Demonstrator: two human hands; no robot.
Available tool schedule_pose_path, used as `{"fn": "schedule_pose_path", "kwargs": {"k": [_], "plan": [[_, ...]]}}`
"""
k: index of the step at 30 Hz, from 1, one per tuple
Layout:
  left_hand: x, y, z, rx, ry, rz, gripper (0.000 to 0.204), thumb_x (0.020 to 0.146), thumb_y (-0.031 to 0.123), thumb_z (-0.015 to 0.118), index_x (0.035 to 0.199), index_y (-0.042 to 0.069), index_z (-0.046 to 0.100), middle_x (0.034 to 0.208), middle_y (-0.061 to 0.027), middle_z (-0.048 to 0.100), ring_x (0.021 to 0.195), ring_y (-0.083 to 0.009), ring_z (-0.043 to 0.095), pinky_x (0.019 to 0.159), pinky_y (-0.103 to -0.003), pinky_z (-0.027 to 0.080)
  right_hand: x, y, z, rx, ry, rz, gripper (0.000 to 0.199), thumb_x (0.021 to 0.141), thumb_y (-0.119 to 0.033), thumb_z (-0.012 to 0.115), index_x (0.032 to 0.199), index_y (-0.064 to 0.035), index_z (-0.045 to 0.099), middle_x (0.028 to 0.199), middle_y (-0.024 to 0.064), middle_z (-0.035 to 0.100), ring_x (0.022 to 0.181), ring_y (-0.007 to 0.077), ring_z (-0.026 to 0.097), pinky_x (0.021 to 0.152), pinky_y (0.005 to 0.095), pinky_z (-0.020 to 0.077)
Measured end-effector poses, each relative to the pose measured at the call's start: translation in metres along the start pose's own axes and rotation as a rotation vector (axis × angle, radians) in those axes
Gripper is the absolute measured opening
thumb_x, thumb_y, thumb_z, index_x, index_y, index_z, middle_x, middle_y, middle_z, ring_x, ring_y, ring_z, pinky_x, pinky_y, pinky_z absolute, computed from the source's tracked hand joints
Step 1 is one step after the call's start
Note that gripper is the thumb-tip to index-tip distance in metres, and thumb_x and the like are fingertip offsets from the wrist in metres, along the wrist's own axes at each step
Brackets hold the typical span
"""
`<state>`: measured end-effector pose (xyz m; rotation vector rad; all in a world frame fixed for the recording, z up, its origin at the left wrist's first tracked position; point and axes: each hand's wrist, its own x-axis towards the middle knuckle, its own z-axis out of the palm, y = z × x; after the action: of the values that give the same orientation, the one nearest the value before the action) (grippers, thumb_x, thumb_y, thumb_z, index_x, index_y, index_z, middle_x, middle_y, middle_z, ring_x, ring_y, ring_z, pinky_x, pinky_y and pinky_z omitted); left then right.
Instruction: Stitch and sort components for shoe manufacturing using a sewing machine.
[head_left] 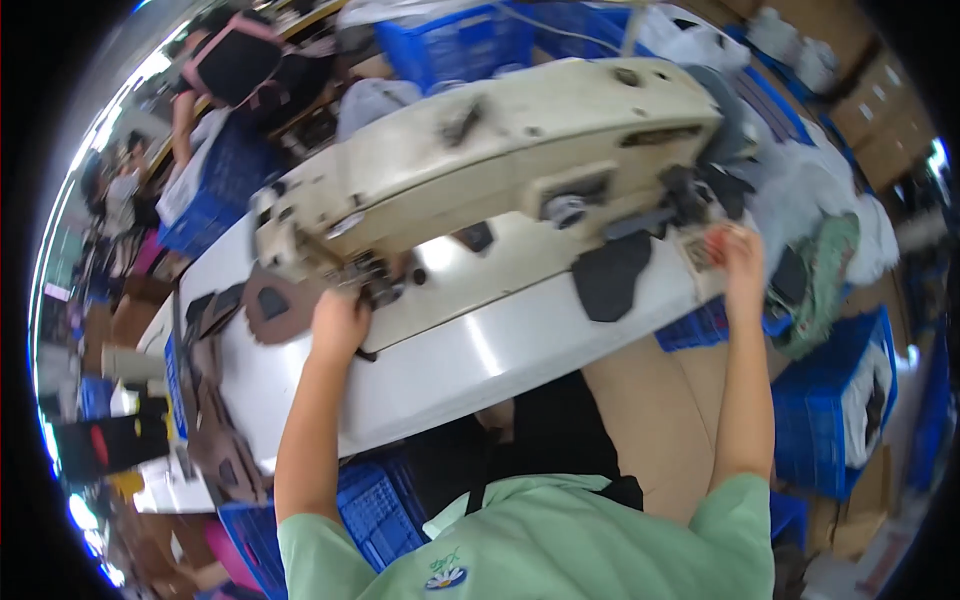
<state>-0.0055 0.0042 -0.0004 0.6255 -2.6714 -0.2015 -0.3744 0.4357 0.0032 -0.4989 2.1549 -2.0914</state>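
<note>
A cream industrial sewing machine point(430, 165) stands across a white table point(440, 375). My left hand point(340, 322) is at the machine's needle end, beside a brown rounded piece point(275, 308) with a dark patch; its fingertips are blurred and partly hidden by the metal parts there. At the table's right end, my right hand point(740, 258) is closed on a small red thing point(715, 243), too blurred to name, over a small shallow tray point(700, 262). Between my hands, a dark grey flat piece point(610, 277) lies near the machine's right end, overlapping the table.
Joined brown pieces point(215, 440) hang over the table's left edge. Blue crates point(455, 45) stand behind the machine, and another blue crate point(835, 405) is at the right. Green cloth point(828, 285) and white plastic bags lie at the right. A person point(240, 70) works at the far left.
</note>
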Motion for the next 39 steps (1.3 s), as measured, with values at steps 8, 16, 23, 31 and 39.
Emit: {"fn": "schedule_pose_path", "kwargs": {"k": [8, 16, 23, 31, 39], "plan": [[0.005, -0.005, -0.012, -0.088, -0.011, 0.066, 0.016, 0.075, 0.004, 0.057, 0.089, 0.002, 0.064, 0.087, -0.0191, 0.062, 0.089, -0.0392, 0.059, 0.077, -0.049, 0.049, -0.129, -0.065, 0.165, 0.834, -0.611, 0.319, 0.014, 0.088, -0.014, 0.062, 0.080, -0.0103, 0.051, 0.076, 0.0010, 0.054, 0.064, 0.0094, 0.052, 0.052, 0.0244, 0.0420], [0.011, 0.007, -0.008, -0.232, -0.125, -0.064, 0.027, 0.075, 0.015, 0.060, 0.098, 0.002, 0.064, 0.098, -0.0145, 0.062, 0.100, -0.0349, 0.058, 0.079, -0.044, 0.050, -0.221, -0.099, 0.365, 0.060, -0.492, -0.458, 0.058, 0.097, -0.010, 0.054, 0.145, 0.0048, 0.025, 0.091, 0.0084, 0.065, 0.067, 0.0161, 0.060, 0.062, 0.0273, 0.0493], [0.000, -0.020, 0.025, -0.203, 0.021, -0.003, 0.031, 0.085, 0.022, 0.055, 0.101, -0.002, 0.066, 0.124, -0.0202, 0.060, 0.123, -0.0350, 0.052, 0.102, -0.041, 0.042, -0.219, -0.116, 0.395, 0.102, -0.434, -0.490, 0.070, 0.099, -0.014, 0.051, 0.148, 0.0060, 0.006, 0.113, 0.0134, 0.059, 0.064, 0.0123, 0.048, 0.058, 0.0245, 0.0424], [-0.006, -0.019, 0.023, -0.248, 0.073, -0.140, 0.041, 0.089, 0.023, 0.052, 0.122, -0.002, 0.061, 0.129, -0.0180, 0.058, 0.126, -0.0322, 0.050, 0.104, -0.041, 0.041, -0.230, -0.119, 0.393, 0.236, -0.512, -0.449, 0.072, 0.100, -0.013, 0.047, 0.151, 0.0020, -0.002, 0.116, 0.0144, 0.055, 0.069, 0.0066, 0.042, 0.062, 0.0208, 0.0392], [-0.006, -0.022, 0.018, -0.096, -0.100, -0.028, 0.038, 0.088, 0.019, 0.053, 0.119, 0.000, 0.061, 0.133, -0.0183, 0.056, 0.129, -0.0323, 0.048, 0.103, -0.042, 0.042, -0.216, -0.125, 0.412, 0.315, -0.404, -0.469, 0.061, 0.099, -0.011, 0.047, 0.147, -0.0002, 0.011, 0.116, 0.0158, 0.056, 0.069, 0.0081, 0.046, 0.061, 0.0214, 0.0395]]}}
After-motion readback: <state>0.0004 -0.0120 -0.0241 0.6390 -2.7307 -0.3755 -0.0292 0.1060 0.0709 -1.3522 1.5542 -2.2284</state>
